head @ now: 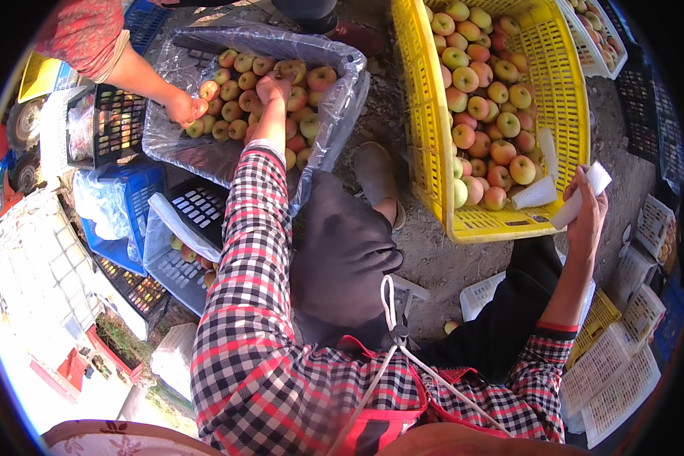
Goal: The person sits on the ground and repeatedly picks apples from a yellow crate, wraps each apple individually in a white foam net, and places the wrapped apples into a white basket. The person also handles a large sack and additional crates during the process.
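Observation:
A crate lined with clear plastic film (194, 151) holds many red-and-yellow apples (231, 90). My left hand (272, 88) reaches into it and touches an apple near the far side; whether its fingers grip that apple is hard to tell. To the right stands a large yellow plastic crate (433, 171) with a heap of apples (479, 108). At its near right corner my right hand (587, 202) holds a rolled white foam sleeve (581, 196). Two more foam sleeves, one of them (534, 192) beside the apples, lie inside the yellow crate.
Another person's hand (183, 109) holds an apple over the lined crate's left side. Blue crates (128, 199) and a black crate (105, 125) stand at the left. White crates (621, 393) lie at the lower right. One apple (451, 326) rests on the ground near my legs.

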The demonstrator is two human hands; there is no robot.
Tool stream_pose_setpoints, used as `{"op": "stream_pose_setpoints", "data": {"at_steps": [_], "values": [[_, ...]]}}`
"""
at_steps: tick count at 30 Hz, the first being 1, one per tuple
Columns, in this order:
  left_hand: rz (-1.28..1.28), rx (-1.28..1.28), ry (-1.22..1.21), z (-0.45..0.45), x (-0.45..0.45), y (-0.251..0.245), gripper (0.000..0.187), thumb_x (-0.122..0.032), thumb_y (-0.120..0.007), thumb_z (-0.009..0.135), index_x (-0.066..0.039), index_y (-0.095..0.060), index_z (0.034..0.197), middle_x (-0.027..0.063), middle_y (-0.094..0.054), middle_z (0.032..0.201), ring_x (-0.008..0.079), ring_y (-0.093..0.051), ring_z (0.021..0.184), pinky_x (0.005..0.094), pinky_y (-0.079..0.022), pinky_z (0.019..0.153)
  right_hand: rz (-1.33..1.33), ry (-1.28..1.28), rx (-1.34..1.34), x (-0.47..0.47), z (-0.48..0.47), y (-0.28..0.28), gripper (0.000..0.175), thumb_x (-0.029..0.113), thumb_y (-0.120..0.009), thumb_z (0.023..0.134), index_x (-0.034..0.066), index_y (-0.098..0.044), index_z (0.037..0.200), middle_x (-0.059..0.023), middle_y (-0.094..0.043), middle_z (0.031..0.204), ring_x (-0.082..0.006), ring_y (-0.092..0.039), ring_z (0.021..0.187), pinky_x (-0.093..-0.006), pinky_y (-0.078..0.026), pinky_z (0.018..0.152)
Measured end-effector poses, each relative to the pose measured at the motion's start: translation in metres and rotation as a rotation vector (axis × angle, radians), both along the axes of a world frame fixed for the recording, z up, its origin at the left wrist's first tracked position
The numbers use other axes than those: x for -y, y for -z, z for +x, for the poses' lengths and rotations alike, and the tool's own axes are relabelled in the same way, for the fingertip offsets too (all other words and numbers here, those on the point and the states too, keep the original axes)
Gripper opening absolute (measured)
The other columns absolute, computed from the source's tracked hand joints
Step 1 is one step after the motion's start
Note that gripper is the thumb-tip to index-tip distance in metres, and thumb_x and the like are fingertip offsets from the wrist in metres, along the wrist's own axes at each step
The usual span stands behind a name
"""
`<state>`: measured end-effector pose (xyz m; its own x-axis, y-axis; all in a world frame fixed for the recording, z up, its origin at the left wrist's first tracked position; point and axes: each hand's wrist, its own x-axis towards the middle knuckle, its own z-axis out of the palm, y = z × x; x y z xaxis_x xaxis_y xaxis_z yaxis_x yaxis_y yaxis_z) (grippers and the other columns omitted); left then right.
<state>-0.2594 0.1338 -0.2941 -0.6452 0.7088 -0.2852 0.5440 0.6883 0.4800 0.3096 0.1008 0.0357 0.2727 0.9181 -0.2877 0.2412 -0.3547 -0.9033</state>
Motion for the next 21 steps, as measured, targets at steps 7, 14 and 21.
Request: {"op": "stream_pose_setpoints", "data": {"at_steps": [7, 14, 21], "values": [[-0.011, 0.046, 0.15, -0.017, -0.003, 0.034, 0.067, -0.052, -0.074, 0.077, -0.008, -0.063, 0.127, 0.0182, -0.071, 0.102, 0.0308, -0.068, 0.099, 0.0385, -0.05, 0.088, 0.128, -0.054, -0.056, -0.001, 0.021, 0.012, 0.024, 0.024, -0.073, 0.087, 0.0041, -0.065, 0.097, -0.0014, -0.062, 0.075, -0.0085, -0.057, 0.064, -0.0243, -0.043, 0.061], [0.487, 0.32, 0.018, 0.046, 0.011, -0.056, 0.042, -0.012, -0.063, 0.091, 0.003, -0.057, 0.13, 0.0167, -0.066, 0.12, 0.0244, -0.064, 0.109, 0.033, -0.049, 0.095, 0.188, 0.077, -0.105, -0.004, 0.063, 0.026, 0.027, 0.025, -0.075, 0.086, 0.0044, -0.066, 0.101, -0.0014, -0.063, 0.079, -0.009, -0.06, 0.067, -0.0244, -0.048, 0.064], [0.783, 0.493, 0.777, 0.213, 0.005, -0.238, 0.029, -0.009, -0.063, 0.092, -0.003, -0.064, 0.121, 0.0084, -0.071, 0.101, 0.0134, -0.067, 0.092, 0.0269, -0.053, 0.083, 0.283, 0.243, -0.203, 0.006, 0.058, 0.014, 0.012, 0.015, -0.067, 0.085, 0.0031, -0.066, 0.089, -0.0021, -0.061, 0.072, -0.0108, -0.057, 0.06, -0.0252, -0.044, 0.054]]}}
